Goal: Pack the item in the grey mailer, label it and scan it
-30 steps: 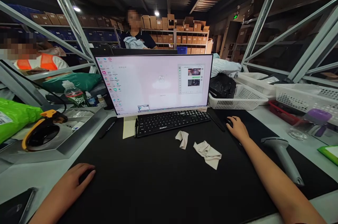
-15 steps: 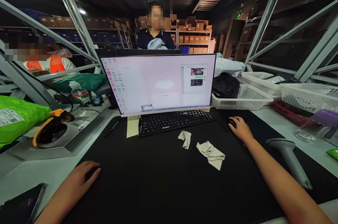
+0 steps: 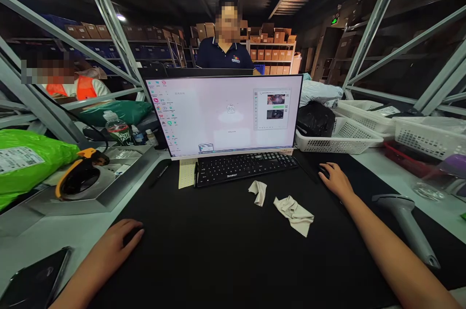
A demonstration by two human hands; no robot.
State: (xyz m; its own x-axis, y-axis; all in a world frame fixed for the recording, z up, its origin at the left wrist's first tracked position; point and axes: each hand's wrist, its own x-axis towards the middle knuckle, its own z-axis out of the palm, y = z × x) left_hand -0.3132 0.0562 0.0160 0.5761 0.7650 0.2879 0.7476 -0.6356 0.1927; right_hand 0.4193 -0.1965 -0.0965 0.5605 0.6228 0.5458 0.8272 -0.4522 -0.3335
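My right hand point(image 3: 337, 181) lies curled over a black mouse point(image 3: 323, 171) on the black desk mat point(image 3: 225, 250), to the right of the black keyboard point(image 3: 246, 167). My left hand point(image 3: 116, 243) rests palm down at the mat's left edge, fingers bent over a small dark thing I cannot make out. Two crumpled beige cloths point(image 3: 293, 213) lie on the mat between my hands, in front of the keyboard. The monitor point(image 3: 224, 115) stands lit behind the keyboard. A black phone point(image 3: 34, 282) lies near my left wrist.
A grey handheld scanner point(image 3: 406, 224) lies at the right. White baskets point(image 3: 338, 136) stand at the back right. At the left are a metal tray with an orange-and-black tool point(image 3: 78, 178) and a green parcel point(image 3: 25, 158). A person in a dark shirt point(image 3: 225, 54) stands behind the monitor; another in an orange vest point(image 3: 76, 88) is at the left.
The view has shifted to the left, so everything sits further right in frame. The person behind the monitor has moved right and the pale cloth they held is out of sight. My hands have stayed put.
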